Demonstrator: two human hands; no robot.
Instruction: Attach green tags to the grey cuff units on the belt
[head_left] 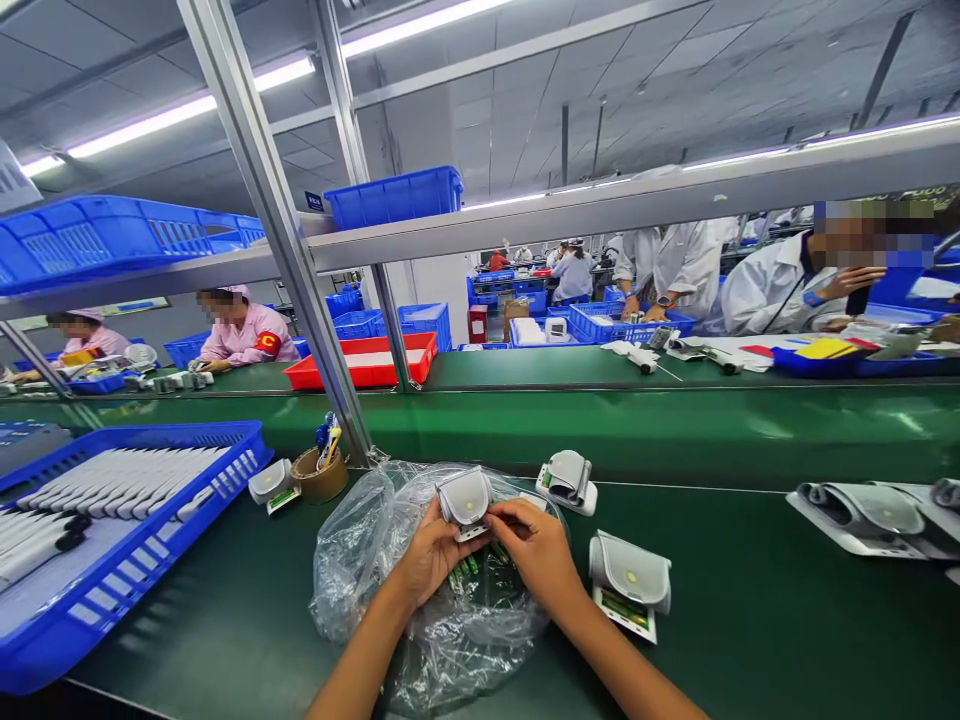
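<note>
Both my hands hold a small grey and white device (465,500) with a rolled cuff, above a clear plastic bag (442,620) that lies on the green bench. My left hand (431,550) grips its left side, fingers curled. My right hand (536,545) pinches its right lower edge. Small green parts (469,570) lie inside the bag under my hands. A like device (630,580) sits just right of my right hand, and another (568,480) stands behind it.
A blue crate (45,640) with white parts sits at the left. A tape roll (319,478) with pens and a small device (271,482) stand by the metal post (300,280). More devices (870,515) lie at right. Workers sit beyond the green conveyor (637,430).
</note>
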